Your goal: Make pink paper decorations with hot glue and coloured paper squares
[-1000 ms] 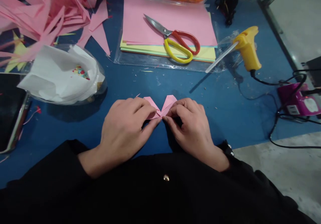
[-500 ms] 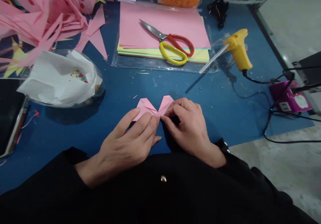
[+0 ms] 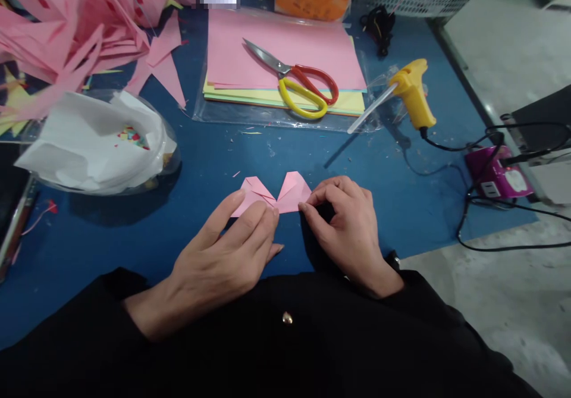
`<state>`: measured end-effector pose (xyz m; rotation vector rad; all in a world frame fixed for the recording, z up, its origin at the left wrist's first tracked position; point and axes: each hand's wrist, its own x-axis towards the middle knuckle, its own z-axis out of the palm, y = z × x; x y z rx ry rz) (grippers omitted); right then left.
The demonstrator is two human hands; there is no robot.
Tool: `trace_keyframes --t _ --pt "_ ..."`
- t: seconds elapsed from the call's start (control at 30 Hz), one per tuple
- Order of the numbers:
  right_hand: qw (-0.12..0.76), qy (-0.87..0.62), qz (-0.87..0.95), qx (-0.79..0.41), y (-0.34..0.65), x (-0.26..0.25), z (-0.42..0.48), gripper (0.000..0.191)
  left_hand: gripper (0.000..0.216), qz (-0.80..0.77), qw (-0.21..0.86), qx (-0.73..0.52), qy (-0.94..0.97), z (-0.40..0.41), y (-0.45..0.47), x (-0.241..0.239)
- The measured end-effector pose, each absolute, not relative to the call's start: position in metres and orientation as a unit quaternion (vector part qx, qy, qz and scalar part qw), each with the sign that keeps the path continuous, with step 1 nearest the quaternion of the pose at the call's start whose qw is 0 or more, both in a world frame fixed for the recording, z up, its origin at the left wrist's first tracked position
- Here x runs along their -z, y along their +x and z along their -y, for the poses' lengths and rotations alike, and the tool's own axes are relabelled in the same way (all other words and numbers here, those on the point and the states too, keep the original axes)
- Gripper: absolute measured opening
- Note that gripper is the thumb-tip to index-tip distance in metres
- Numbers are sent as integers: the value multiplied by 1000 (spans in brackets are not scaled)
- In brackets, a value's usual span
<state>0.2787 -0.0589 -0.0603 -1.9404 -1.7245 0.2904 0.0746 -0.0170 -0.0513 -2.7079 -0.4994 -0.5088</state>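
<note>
A small folded pink paper piece (image 3: 273,193) with two rounded lobes lies on the blue table (image 3: 366,190) in front of me. My left hand (image 3: 225,249) lies flat on its left half, fingers stretched out and pressing it down. My right hand (image 3: 345,225) is curled, with thumb and forefinger pinching the right lobe's lower edge. Black sleeves cover both my wrists.
Red-and-yellow scissors (image 3: 298,80) lie on a stack of pink and yellow paper sheets (image 3: 285,53) in a clear sleeve. A yellow glue gun (image 3: 410,91) with its black cable is at right, by a purple power adapter (image 3: 497,178). A clear bowl with white paper (image 3: 96,139) and a pile of pink paper shapes (image 3: 66,23) are at left.
My left hand has slid down and flattened, uncovering the left lobe of the pink paper. My right fingers have moved right along the right lobe's edge. The view has shifted slightly.
</note>
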Motion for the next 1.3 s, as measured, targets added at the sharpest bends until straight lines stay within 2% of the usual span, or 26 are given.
trace_keyframes --t 0.43,0.53,0.6,0.67,0.77,0.87,1.07,1.17,1.3 --pt "254 -734 624 -83 305 63 65 12 26 168 175 180 -953 15 75 50" --pt "271 -733 623 -28 311 61 70 9 27 168 175 177 -954 14 75 51" --pt "316 -692 648 15 308 60 75 9 27 169 175 177 -954 15 75 52" --pt "343 -603 720 9 299 60 79 22 28 173 175 177 -953 16 75 53" --pt "285 -482 827 -49 284 65 81 37 26 186 163 162 -955 17 75 52" --pt "231 -472 849 -52 275 69 80 36 21 217 100 165 -957 16 73 50" --pt "206 -461 863 -11 274 69 78 28 10 384 -151 202 -888 6 68 51" --pt "194 -445 874 10 274 66 77 29 7 411 -190 215 -865 3 68 54" --pt "159 -430 889 14 274 60 76 32 13 434 -200 223 -850 1 70 55"
